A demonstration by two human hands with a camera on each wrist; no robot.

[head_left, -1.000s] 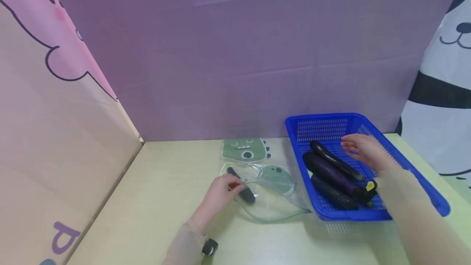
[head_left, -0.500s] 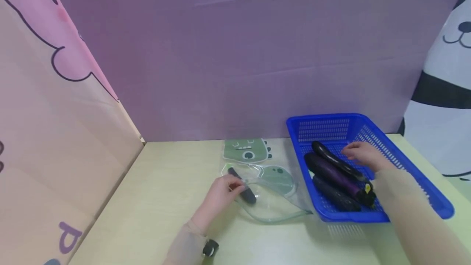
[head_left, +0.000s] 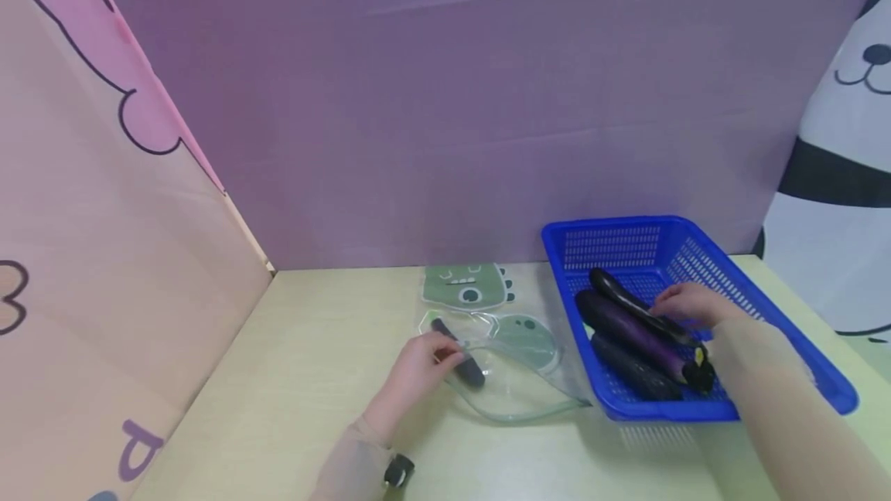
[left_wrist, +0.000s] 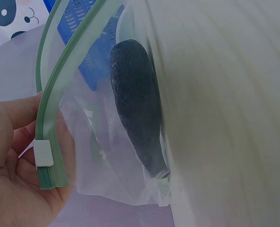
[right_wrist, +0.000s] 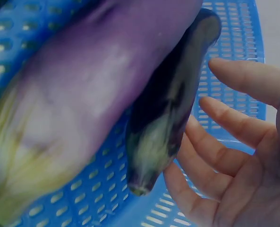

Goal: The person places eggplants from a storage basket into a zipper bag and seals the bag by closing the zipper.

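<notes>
My left hand (head_left: 414, 373) pinches the rim of a clear zip bag (head_left: 511, 414) with a green seal and a white slider (left_wrist: 43, 153). The bag's mouth gapes. Inside lies a dark, rough-skinned, cucumber-like vegetable (left_wrist: 136, 106) with a pale green tip. At the right, my right hand (head_left: 696, 306) is inside the blue basket (head_left: 654, 410), beside a slim, glossy dark eggplant (right_wrist: 175, 94). Its fingers are spread along that eggplant, the lower fingertips at its side. A thicker purple eggplant (head_left: 623, 333) lies in the middle, and another dark, rough vegetable (head_left: 635, 368) lies in front.
The basket stands right of the bag on a pale table (head_left: 306, 377). A green cartoon print (head_left: 462, 284) shows on the bag's far part. A purple backdrop (head_left: 445, 114) rises behind the table, and a decorated panel (head_left: 139, 269) borders the left.
My right hand has lowered into the basket and come alongside the slim eggplant. The left hand has kept its pinch on the bag rim.
</notes>
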